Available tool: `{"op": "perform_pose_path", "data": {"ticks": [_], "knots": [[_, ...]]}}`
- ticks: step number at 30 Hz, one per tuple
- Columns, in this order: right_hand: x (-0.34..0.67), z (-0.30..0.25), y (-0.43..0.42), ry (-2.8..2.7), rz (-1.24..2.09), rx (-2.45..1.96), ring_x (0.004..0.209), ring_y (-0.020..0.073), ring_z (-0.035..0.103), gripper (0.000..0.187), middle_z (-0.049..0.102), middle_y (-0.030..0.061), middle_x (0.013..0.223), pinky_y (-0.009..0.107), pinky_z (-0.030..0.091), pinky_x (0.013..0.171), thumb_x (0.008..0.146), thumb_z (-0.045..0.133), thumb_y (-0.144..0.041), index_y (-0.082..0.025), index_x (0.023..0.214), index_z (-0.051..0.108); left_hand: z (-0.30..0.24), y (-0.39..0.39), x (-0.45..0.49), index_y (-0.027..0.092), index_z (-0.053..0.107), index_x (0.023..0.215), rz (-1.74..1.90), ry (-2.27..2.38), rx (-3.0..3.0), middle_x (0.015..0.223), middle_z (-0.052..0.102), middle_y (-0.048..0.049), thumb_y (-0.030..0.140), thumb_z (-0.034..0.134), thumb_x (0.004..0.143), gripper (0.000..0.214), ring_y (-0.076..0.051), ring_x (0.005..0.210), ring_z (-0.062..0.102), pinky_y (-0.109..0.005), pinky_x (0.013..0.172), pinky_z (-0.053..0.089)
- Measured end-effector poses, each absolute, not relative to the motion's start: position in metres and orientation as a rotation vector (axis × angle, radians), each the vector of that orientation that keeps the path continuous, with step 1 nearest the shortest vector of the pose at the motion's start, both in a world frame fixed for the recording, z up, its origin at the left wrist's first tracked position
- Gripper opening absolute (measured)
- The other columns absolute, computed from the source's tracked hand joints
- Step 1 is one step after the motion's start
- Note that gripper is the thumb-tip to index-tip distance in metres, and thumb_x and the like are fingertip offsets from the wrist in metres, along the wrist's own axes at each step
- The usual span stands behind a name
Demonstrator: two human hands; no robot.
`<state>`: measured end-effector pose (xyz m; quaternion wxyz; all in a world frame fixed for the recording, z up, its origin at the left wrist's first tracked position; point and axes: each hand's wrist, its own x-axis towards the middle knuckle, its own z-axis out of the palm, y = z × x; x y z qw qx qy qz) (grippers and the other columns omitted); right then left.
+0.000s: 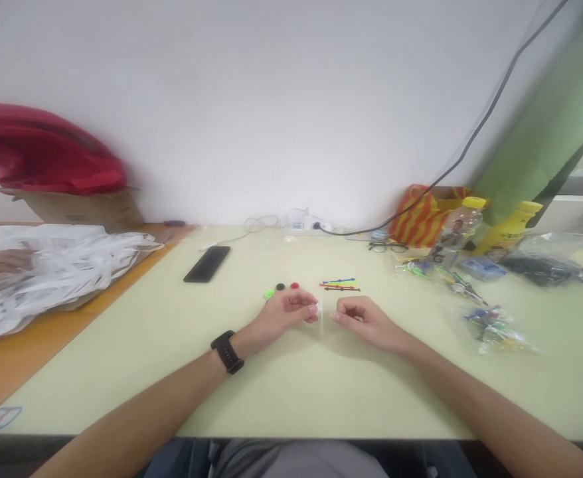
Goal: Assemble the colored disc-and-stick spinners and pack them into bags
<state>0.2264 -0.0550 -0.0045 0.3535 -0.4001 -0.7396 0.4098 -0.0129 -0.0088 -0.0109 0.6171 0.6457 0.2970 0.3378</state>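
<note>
Between the thumb and fingers of my left hand (284,313) is a small white piece with a thin white stick (321,324) pointing down toward the table; its exact kind is too blurred to tell. My right hand (364,322) is a short gap to the right, fingers curled in a pinch; whatever is in it, if anything, is hidden. Just beyond the left hand lie a black disc (280,287), a red disc (294,285) and a green piece (269,294). Several thin arrow-like coloured sticks (340,285) lie side by side behind the gap.
A phone (206,264) lies back left. To the right are plastic bags of coloured parts (495,328), glasses (388,247), a clear bottle (455,232) and a yellow bottle (508,232). Another person's hand (2,262) rests on white bags (87,265) at far left.
</note>
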Motion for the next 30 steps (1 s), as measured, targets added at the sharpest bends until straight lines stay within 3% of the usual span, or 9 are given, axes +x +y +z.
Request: {"op": "perform_pose_path", "data": {"ticks": [3, 8, 17, 30], "knots": [[0.2223, -0.0070, -0.0564, -1.912, 1.059, -1.030, 0.062, 0.0127, 0.039, 0.045, 0.046, -0.0027, 0.069, 0.027, 0.033, 0.056, 0.097, 0.060, -0.060, -0.020, 0.077, 0.054, -0.0089, -0.0102, -0.0123, 0.015, 0.075, 0.099, 0.762, 0.663, 1.489, 0.088, 0.072, -0.0069, 0.042, 0.079, 0.087, 0.030, -0.018, 0.086, 0.069, -0.032, 0.085, 0.056], [0.2211, -0.0098, -0.0561, -1.939, 1.032, -1.034, 0.063, 0.0135, 0.042, 0.042, 0.050, -0.0016, 0.071, 0.026, 0.035, 0.056, 0.097, 0.059, -0.061, -0.020, 0.089, 0.064, -0.0064, -0.0120, -0.0116, 0.014, 0.076, 0.098, 0.740, 0.656, 1.504, 0.088, 0.073, -0.0079, 0.045, 0.080, 0.086, 0.033, -0.019, 0.087, 0.069, -0.032, 0.085, 0.057], [0.2212, -0.0110, -0.0555, -1.945, 1.011, -1.049, 0.061, 0.0132, 0.042, 0.039, 0.048, -0.0028, 0.069, 0.026, 0.035, 0.055, 0.098, 0.060, -0.058, -0.020, 0.093, 0.065, -0.0082, -0.0117, -0.0112, 0.015, 0.076, 0.097, 0.730, 0.656, 1.502, 0.088, 0.072, -0.0069, 0.043, 0.080, 0.087, 0.030, -0.018, 0.086, 0.069, -0.032, 0.085, 0.057], [0.2226, -0.0070, -0.0559, -1.885, 0.933, -1.074, 0.061, 0.0133, 0.041, 0.037, 0.047, -0.0028, 0.066, 0.027, 0.034, 0.055, 0.098, 0.059, -0.054, -0.020, 0.084, 0.062, -0.0116, -0.0104, -0.0113, 0.016, 0.075, 0.094, 0.705, 0.717, 1.512, 0.088, 0.072, -0.0067, 0.045, 0.081, 0.085, 0.031, -0.019, 0.088, 0.070, -0.032, 0.085, 0.056]]}}
